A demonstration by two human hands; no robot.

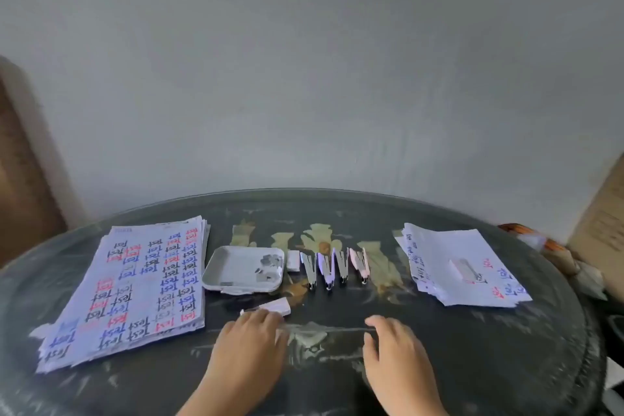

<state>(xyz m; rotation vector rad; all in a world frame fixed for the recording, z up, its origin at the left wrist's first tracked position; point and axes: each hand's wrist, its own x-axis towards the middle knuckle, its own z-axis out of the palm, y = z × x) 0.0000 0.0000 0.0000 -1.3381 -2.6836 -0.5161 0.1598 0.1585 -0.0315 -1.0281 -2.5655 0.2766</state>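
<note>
i see the left grip (251, 338) lying low on the bench (472, 365), fingers fairly straight and loosely spread, pinching nothing. its fingertips touch the near end of a small white box (275, 306). that box lies flat on the bench, just on my side of a white tray (233, 268) and just beside the near right corner of a big stack of papers (135, 287) covered in handwritten words. the right grip (393, 346) rests on the bench well to the right of the box, fingers relaxed and a little bent, empty as far as i can see. a thin pale line runs between the two grips; through the blur i cannot tell whether it is a separate thing or part of the bench's pattern.

the tray holds a few small grey metal pieces in its far right corner. just right of it sits a second white box (293, 260), then four staplers (327, 268) in a row, all hinged wide open. far to the right lies a loose pile of papers (472, 287) with a pale little box (460, 267) resting on top.
</note>
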